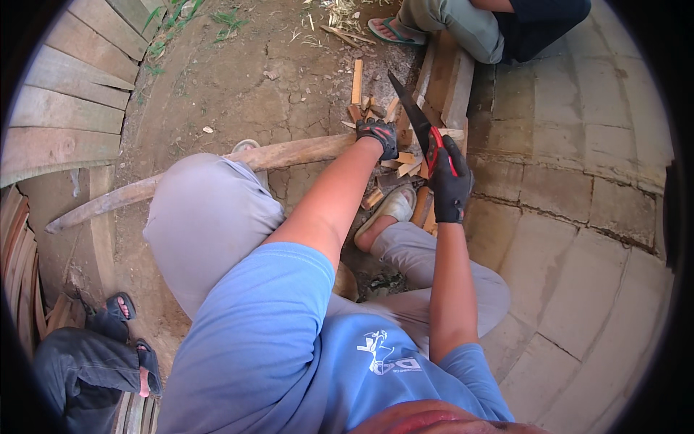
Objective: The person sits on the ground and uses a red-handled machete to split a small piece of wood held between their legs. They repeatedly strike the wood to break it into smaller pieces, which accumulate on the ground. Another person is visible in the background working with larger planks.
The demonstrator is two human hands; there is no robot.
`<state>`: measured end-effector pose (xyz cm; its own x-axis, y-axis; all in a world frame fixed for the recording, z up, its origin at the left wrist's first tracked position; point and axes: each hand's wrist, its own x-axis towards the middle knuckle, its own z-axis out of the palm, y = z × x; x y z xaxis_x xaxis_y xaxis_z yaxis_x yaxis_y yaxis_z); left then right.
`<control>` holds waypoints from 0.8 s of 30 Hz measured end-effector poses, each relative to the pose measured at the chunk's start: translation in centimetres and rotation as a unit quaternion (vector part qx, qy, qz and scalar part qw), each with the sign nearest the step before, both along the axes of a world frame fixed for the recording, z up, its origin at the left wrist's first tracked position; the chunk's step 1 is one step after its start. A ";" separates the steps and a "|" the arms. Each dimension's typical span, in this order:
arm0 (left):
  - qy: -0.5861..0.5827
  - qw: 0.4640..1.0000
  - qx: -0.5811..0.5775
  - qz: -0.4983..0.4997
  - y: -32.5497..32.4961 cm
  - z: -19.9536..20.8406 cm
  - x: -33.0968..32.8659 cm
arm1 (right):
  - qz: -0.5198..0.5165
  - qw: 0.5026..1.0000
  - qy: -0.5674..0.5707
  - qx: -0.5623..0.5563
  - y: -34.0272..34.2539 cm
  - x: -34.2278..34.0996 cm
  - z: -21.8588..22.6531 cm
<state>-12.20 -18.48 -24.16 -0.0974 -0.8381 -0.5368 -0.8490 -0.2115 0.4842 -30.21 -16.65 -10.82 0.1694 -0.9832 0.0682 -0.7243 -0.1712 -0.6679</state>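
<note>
The long curved wooden pole (217, 170) is the biggest thing in hand: pale, weathered, bowed, running from about eight o'clock up toward the centre, over bare cracked earth (238, 87). Its far end lies among short offcuts (394, 163) just past the person's sandalled foot (390, 210).

To cut well here, I judge the pole should stay pinned hard close to the cut, so it cannot roll or chatter, and the blade should run in long, even strokes in line with the forearm. The holding fingers sit near the teeth, so they should stay clear of the cut line.

The left hand (379, 137), in a black and red glove, is closed down on the pole's end, just above centre. The right hand (448, 181), gloved the same, is clamped round the red handle of a handsaw (416, 119). Its dark blade slants up toward twelve o'clock, beside stacked timber blocks (448, 79).

The offcuts are small, pale and splintery, scattered between the two hands and the foot.

Another person sits at one o'clock; a third's sandalled feet show at eight o'clock.
</note>
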 end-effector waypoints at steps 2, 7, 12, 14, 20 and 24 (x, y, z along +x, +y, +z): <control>-0.001 1.000 -0.005 0.006 0.1 0.1 0.0 | 0.004 1.000 -0.011 0.007 0.3 -0.1 -0.4; 0.005 1.000 -0.013 0.022 0.1 0.5 -0.2 | 0.038 0.999 0.025 -0.012 1.0 -0.5 -0.5; 0.012 0.999 -0.013 0.041 0.1 -0.1 -0.6 | 0.045 0.998 0.038 -0.018 1.3 -0.4 -0.2; 0.013 1.000 -0.016 0.024 -0.1 0.0 -0.6 | 0.064 0.997 0.044 -0.028 1.4 -1.5 -0.7; 0.003 1.000 -0.017 0.010 0.0 0.1 -0.1 | 0.058 0.997 0.014 0.044 2.4 -2.4 -0.5; 0.011 1.000 -0.013 0.016 0.1 0.3 -0.3 | 0.102 0.991 0.067 -0.063 1.9 -3.3 -1.8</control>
